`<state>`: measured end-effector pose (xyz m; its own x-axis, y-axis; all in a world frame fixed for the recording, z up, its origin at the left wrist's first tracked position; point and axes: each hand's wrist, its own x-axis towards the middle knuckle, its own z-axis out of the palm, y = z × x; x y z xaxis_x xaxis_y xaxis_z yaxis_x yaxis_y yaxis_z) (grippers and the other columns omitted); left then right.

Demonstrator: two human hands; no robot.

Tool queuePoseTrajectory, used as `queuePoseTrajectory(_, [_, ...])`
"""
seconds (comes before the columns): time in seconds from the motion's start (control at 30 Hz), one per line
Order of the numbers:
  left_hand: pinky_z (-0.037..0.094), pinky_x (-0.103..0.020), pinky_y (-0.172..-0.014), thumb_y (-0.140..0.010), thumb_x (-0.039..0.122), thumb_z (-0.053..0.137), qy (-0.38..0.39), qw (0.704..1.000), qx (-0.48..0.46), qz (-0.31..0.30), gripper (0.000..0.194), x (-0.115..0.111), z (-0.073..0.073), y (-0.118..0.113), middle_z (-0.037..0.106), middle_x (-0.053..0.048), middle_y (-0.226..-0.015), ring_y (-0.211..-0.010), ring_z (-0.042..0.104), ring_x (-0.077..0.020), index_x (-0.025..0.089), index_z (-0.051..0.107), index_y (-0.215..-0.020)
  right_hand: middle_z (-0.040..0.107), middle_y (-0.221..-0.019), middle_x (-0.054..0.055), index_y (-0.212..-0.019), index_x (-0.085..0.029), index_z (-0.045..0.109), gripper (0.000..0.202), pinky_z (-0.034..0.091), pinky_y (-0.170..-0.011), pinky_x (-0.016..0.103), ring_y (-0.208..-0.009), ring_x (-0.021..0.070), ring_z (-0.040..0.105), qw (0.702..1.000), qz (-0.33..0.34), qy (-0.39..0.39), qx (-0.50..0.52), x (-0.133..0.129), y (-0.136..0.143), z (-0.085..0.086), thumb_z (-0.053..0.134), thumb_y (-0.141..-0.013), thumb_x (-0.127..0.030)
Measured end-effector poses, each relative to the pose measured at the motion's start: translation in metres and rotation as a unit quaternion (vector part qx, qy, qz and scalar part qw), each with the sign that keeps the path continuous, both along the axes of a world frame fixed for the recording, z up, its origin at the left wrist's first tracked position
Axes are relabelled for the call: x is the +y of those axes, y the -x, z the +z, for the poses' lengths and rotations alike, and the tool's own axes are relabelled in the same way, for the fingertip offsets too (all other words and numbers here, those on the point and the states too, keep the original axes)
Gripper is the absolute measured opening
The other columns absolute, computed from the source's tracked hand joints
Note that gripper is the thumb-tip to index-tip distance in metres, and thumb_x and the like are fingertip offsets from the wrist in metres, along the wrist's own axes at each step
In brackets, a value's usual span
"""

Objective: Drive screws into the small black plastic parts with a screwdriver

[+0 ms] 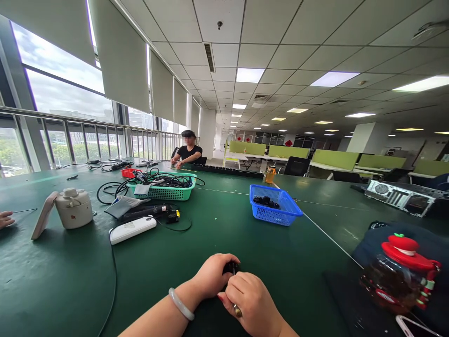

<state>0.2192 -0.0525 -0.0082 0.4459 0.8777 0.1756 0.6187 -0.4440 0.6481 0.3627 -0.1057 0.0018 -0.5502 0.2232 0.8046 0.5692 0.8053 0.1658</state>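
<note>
My left hand (213,274), with a pale bangle on its wrist, is closed around a small black part (229,267) just above the table's near edge. Fingers cover most of that part, so its exact kind does not show. Close against it, my right hand (249,297) is wrapped round what looks like a screwdriver (237,311); its brownish rounded handle end sticks out below the fist. The tool's tip, at the black part, is hidden between the hands. Farther off, a blue basket (275,217) holds several small black pieces (266,201).
On the green table (196,234) lie a green basket (171,193) of cables, a white power strip (133,229) and a beige jug (74,209). A red-lidded jar (394,281) and a phone (414,326) are at right. One person (188,152) sits opposite; another's hand (5,219) shows left.
</note>
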Motion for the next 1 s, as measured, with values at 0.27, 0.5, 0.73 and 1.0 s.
queuePoseTrajectory(0.27, [0.045, -0.03, -0.091, -0.07, 0.014, 0.052, -0.006, 1.0, -0.007, -0.009, 0.043, 0.002, -0.003, 0.0, 0.07, -0.001, -0.107, -0.099, 0.061, -0.019, 0.024, 0.066, -0.11, 0.049, -0.055, -0.001, -0.057, -0.019, 0.048, 0.039, 0.029, -0.052, 0.028, -0.052, 0.0121, 0.042, 1.0, -0.001, -0.001, 0.001, 0.001, -0.002, 0.002, 0.043, -0.096, -0.02])
queuePoseTrajectory(0.5, [0.044, -0.03, -0.092, -0.069, 0.014, 0.052, -0.001, 1.0, -0.014, -0.008, 0.044, 0.002, -0.004, 0.0, 0.069, -0.001, -0.108, -0.1, 0.061, -0.019, 0.024, 0.065, -0.109, 0.049, -0.055, -0.001, -0.057, -0.019, 0.048, 0.039, 0.029, -0.051, 0.027, -0.051, 0.0116, 0.042, 1.0, -0.005, 0.003, 0.013, 0.001, -0.004, 0.003, 0.042, -0.096, -0.02])
queuePoseTrajectory(0.73, [0.041, -0.03, -0.098, -0.065, 0.009, 0.052, -0.017, 0.999, -0.032, -0.015, 0.053, -0.001, 0.0, 0.001, 0.065, -0.001, -0.118, -0.109, 0.057, -0.0183, 0.025, 0.061, -0.115, 0.052, -0.057, 0.0, -0.06, -0.019, 0.049, 0.036, 0.032, -0.052, 0.026, -0.052, 0.0119, 0.045, 0.999, -0.006, 0.011, 0.04, 0.003, -0.009, 0.001, 0.043, -0.095, -0.019])
queuePoseTrajectory(1.0, [0.04, -0.033, -0.099, -0.07, 0.015, 0.058, -0.008, 1.0, -0.019, -0.003, 0.057, -0.004, -0.001, 0.003, 0.062, -0.002, -0.122, -0.112, 0.056, -0.0216, 0.028, 0.052, -0.126, 0.055, -0.06, 0.001, -0.065, -0.02, 0.05, 0.031, 0.04, -0.054, 0.023, -0.054, 0.012, 0.052, 0.98, 0.003, 0.104, 0.171, 0.007, -0.021, 0.006, 0.042, -0.095, -0.019])
